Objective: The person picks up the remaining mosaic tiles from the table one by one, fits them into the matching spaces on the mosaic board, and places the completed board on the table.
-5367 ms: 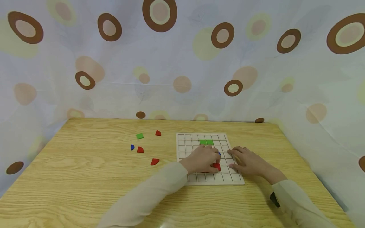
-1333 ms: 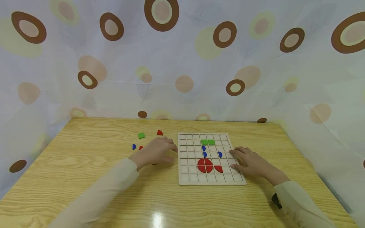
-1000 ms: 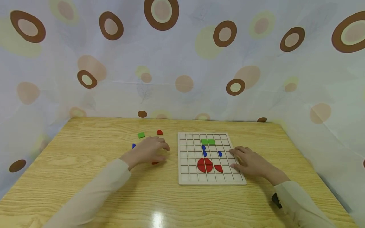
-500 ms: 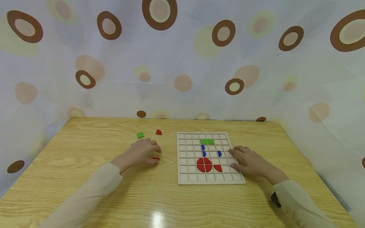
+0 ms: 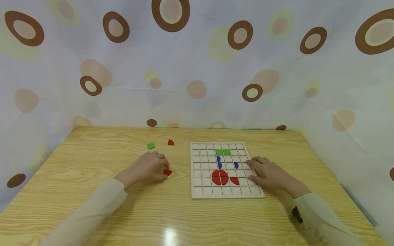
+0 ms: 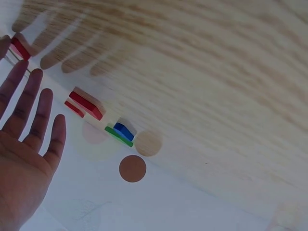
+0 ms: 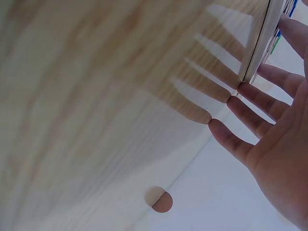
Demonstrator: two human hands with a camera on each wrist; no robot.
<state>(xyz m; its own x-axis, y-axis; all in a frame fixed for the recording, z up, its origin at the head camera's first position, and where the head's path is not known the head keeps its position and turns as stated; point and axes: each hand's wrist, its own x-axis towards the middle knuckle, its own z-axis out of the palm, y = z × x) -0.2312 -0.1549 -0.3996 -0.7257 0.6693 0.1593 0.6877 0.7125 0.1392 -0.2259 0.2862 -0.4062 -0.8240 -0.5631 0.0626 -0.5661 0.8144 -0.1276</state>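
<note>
My left hand [image 5: 146, 168] reaches over the table left of the board, thumb and fingers spread around a red quarter-circle tile [image 5: 167, 172]. In the left wrist view that same red tile [image 6: 20, 48] lies close to the thumb and fingertips, with the fingers fairly straight. My right hand [image 5: 271, 174] rests at the right edge of a white grid board [image 5: 197, 192], fingertips touching it. On the board lie two green squares [image 5: 223, 152], blue half-circles [image 5: 236, 165], a full red circle of quarter tiles [image 5: 220, 177] and a separate red quarter-circle [image 5: 235, 180].
Beyond my left hand lie a green square tile [image 5: 150, 146] and another red quarter-circle [image 5: 170, 142]. A blue half-circle [image 6: 124, 131] and a further red tile [image 6: 86, 105] show in the left wrist view, hidden by the hand from above. A patterned curtain [image 5: 197, 109] borders the table.
My left hand has left the board and moved left to the loose red quarter-circle. Red and blue tiles it covered on the board are uncovered. The right hand has stayed at the board's edge.
</note>
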